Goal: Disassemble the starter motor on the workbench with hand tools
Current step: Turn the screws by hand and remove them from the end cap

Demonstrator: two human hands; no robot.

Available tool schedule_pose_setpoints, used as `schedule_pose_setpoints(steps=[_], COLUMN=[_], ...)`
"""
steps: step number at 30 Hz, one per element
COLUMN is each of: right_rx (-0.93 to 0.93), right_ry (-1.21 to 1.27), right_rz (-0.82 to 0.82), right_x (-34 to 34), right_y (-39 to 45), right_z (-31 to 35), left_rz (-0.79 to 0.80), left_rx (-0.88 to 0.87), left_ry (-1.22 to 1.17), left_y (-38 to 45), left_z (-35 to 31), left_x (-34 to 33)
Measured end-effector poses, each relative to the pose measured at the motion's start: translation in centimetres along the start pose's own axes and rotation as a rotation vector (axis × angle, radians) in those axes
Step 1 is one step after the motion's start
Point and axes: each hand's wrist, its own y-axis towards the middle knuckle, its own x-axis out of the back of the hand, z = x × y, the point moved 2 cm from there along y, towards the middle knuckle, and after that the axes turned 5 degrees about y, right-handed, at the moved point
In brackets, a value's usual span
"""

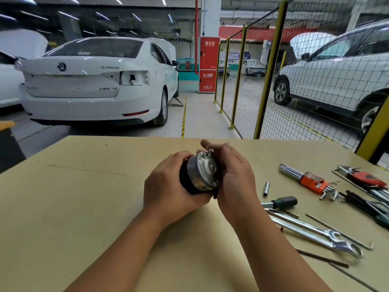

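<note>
One motor (200, 173) is held just above the bench (84, 207) near its middle, tilted so that its silver end cap is turned toward the camera and its black body points away to the left. The left hand (168, 190) is wrapped round the black body from the left and below, fingers curled over it in a firm grip. The right hand (233, 180) is laid against the cap's right side, fingers curled round the far upper edge where a small stud is seen; the motor is gripped by it too. Two bolt heads are visible on the cap, one at the top and one at the lower right.

To the right, on the bench, the tools are laid out apart from the motor: one small socket (266, 189) lying nearest, one green-handled screwdriver (284, 202) just below it, and two silver spanners (311, 230) side by side, touching or nearly so. Two sets of hex keys in orange holders (313, 181) are seen farther right, and one dark bundle of keys (362, 204) beside them. One long thin L-shaped rod (339, 231) and one brown rod (322, 258) are laid near the spanners.

Beyond the bench, one white saloon (94, 81) is parked to the left, and one white SUV (336, 70) stands behind a yellow-framed mesh fence (263, 81)
</note>
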Motion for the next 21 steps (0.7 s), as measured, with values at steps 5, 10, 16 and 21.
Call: schedule_pose_setpoints(steps=[5,10,16,21], right_rx=[-0.021,-0.032,-0.046,-0.034], right_ry=[-0.095,-0.061,-0.038,-0.106], right_rz=[0.026,0.004,-0.049,0.045], right_x=[-0.31,-0.42,-0.11,-0.36], right_y=[-0.26,-0.2,-0.06,-0.11], right_z=[0.0,0.07,0.02,0.37], left_rz=[0.012,0.001,-0.006,-0.016], left_rx=[0.016,0.011,0.009,0.005], left_ry=[0.007,-0.005,-0.006,0.006], left_y=[-0.04,-0.06,-0.12,-0.01], left_z=[-0.08,-0.14,-0.15,-0.07], left_x=[-0.13,-0.04,0.05,0.02])
